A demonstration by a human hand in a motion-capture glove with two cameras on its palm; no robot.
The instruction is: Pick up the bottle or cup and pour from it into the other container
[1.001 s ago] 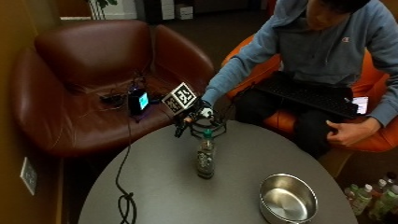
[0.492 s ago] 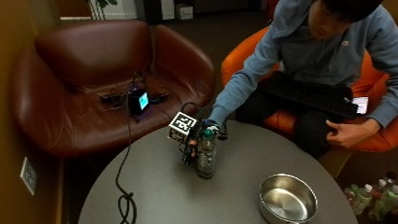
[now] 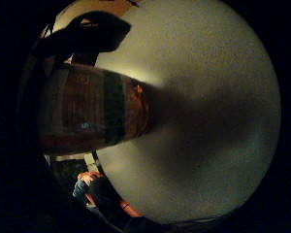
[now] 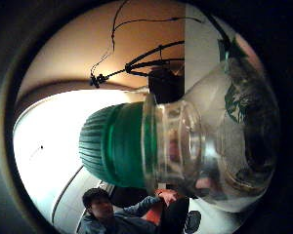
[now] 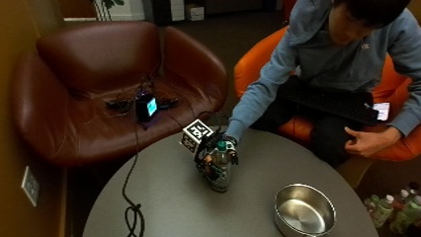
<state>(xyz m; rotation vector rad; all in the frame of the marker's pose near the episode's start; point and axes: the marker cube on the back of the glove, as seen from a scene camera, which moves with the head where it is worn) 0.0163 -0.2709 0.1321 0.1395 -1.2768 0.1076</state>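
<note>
The gloved right hand has its fingers curled round the bottle, which stands upright on the round table, green cap on, apart from the metal bowl.

From the outside view you cannot see how the right hand meets the bottle: the glove's rig covers the fingers, so whether they curl round the glass or only lie against it stays unclear. The bottle's label is too small for you to read there, and its contents cannot be made out. In the little finger side palm view the bottle sits in deep shadow and its cap end is cut off beyond the dark rim. In the thumb side palm view the bottle runs out past the edge, base unseen. Beside the bottle, the steel bowl loses its near rim to the picture's edge.
</note>
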